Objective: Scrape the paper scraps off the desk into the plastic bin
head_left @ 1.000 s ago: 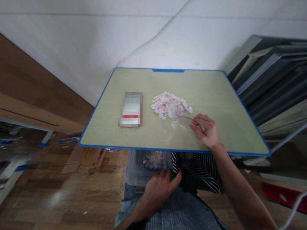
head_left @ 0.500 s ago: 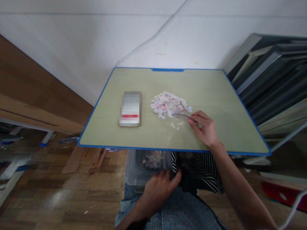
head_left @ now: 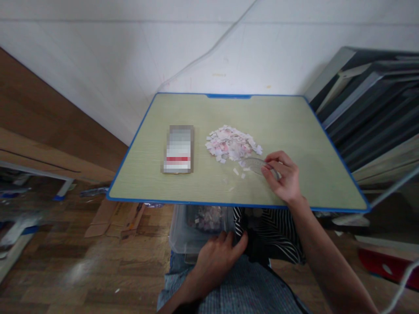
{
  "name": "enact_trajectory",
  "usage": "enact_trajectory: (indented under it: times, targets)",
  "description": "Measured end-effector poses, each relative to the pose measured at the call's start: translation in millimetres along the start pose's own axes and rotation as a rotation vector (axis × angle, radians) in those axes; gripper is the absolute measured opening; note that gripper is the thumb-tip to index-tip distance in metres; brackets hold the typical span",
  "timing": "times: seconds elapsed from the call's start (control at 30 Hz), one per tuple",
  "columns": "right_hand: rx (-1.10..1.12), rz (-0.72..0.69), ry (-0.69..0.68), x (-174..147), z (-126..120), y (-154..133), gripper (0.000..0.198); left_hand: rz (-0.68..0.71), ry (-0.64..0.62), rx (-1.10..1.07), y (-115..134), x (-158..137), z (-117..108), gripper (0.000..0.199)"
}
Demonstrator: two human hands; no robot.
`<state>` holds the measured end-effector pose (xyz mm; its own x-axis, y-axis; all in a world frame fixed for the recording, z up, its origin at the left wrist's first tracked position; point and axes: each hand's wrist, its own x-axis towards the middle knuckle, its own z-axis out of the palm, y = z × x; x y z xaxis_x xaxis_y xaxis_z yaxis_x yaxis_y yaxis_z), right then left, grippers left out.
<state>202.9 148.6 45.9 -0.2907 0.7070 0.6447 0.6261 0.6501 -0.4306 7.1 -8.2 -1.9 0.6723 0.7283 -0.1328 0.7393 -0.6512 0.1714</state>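
My right hand (head_left: 283,178) pinches a clear curved protractor (head_left: 254,165) between thumb and fingers. Its far end lies at the lower right edge of a heap of small white and pinkish paper scraps (head_left: 229,143). A few loose scraps (head_left: 236,172) are scattered just below the heap. On the left of the board, a rectangular item (head_left: 178,150) is pixelated, with a red stripe across it. Below the table edge, my left hand (head_left: 218,256) rests over my lap beside a plastic tub, holding nothing, thumb apart from the fingers.
The pale green tabletop (head_left: 278,117) has a blue rim and stands against a white wall. Under its front edge is a clear plastic tub (head_left: 180,237) with scraps inside. Dark framed panels (head_left: 376,109) lean at the right; cardboard (head_left: 104,220) lies on the floor at left.
My right hand has drawn the protractor slightly right, away from the heap, and tilted it flatter, so its face shows more. My left hand stays in place.
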Motion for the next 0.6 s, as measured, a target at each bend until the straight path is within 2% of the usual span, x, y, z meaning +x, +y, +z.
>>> enact_trajectory:
  times: [0.1,0.23,0.33,0.43,0.6]
  targets:
    - [-0.013,0.026,0.037,0.2,1.5,1.2,0.008,0.004,0.001,-0.001,-0.3,0.2,-0.7,0.048]
    - [-0.023,-0.013,-0.050,-0.6,2.5,2.1,0.008,0.009,0.005,-0.002,-0.5,0.2,-1.9,0.048]
    - [-0.004,-0.031,0.010,-1.1,-0.1,0.2,0.011,0.014,0.012,0.005,-0.2,0.0,-0.8,0.047]
    - [-0.025,0.013,0.076,-0.6,-1.4,-0.6,0.010,0.009,0.022,0.011,0.0,0.2,0.6,0.045]
    - [-0.026,-0.003,-0.022,-0.2,-0.4,0.2,0.012,0.009,0.029,0.000,-0.2,0.3,-0.4,0.045]
